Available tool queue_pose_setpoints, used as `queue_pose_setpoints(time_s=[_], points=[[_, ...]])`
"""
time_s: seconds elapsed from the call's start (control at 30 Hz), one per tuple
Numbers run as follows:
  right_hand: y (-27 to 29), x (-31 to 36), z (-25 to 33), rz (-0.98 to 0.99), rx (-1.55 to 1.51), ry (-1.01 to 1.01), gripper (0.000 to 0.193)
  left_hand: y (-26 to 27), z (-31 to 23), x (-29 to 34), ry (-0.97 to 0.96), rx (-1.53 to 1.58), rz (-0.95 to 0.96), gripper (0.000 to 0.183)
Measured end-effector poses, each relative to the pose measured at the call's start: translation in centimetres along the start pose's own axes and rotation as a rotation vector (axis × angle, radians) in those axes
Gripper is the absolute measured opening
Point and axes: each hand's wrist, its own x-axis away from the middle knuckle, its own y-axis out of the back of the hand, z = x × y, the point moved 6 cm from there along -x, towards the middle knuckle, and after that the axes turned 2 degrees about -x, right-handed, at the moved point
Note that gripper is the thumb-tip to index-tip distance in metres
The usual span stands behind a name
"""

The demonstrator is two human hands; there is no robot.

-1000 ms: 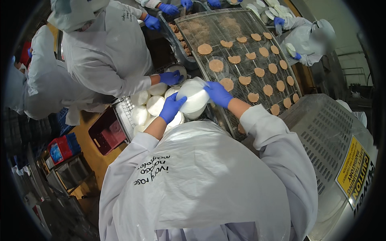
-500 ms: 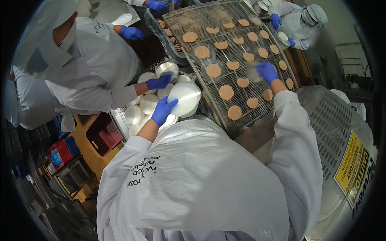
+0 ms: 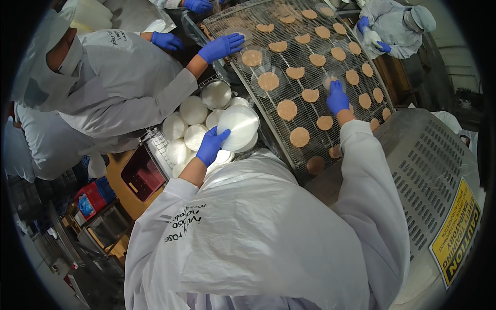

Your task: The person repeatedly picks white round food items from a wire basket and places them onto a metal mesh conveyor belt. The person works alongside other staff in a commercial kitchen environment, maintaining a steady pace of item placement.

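Note:
My left hand grips a stack of round, translucent white discs by its near-left edge, thumb on top. Ahead and to the right, my right hand reaches over a wire-mesh conveyor belt. Its fingers are stretched out, their tips on a thin clear disc that lies over a patty. Rows of flat, pinkish-brown patties cover the belt, some round like the near-left patty, others with a notched edge. A few patties in the left row have clear discs around them.
More stacks of white discs fill a wire rack on the left. A co-worker's gloved hand rests at the belt's left edge. Another co-worker stands beyond its far right. A slotted metal cover flanks my right arm. A red crate sits lower left.
My right hand has come down onto a patty with the disc, blurred before. The left co-worker's hand moved from the disc stacks to the belt. New patties appear at the near end.

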Motion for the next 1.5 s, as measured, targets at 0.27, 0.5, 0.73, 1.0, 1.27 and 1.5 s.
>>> queue_pose_setpoints(time_s=[0.27, 0.5, 0.73, 1.0, 1.27, 1.5], points=[[13.4, 6.1, 12.0, 0.184, -0.595, 0.462, 0.036, -3.0, -3.3, -0.5, -0.002, -0.039, -0.028, 0.046], [9.2, 5.4, 16.4, 0.356, -0.806, 0.567, 0.035, -7.2, -6.2, -2.9, -0.131, -0.131, 0.004, 0.037], [9.9, -1.4, 19.0, 0.247, -1.102, 0.238, 0.03, -8.4, -9.5, -7.1, -0.263, -0.132, -0.085, 0.033], [11.8, -9.6, 6.2, 0.057, -0.444, 0.011, 0.022, -2.7, -8.8, -8.3, -0.186, 0.032, -0.067, 0.036], [1.2, 0.2, 0.4, -0.289, 0.086, -0.099, 0.03, -1.1, -4.9, -2.6, -0.148, 0.015, -0.018, 0.039], [8.5, 5.1, 21.0, 0.323, -0.409, 0.452, 0.038, 1.8, -6.1, -1.4, -0.192, 0.009, -0.041, 0.039]])
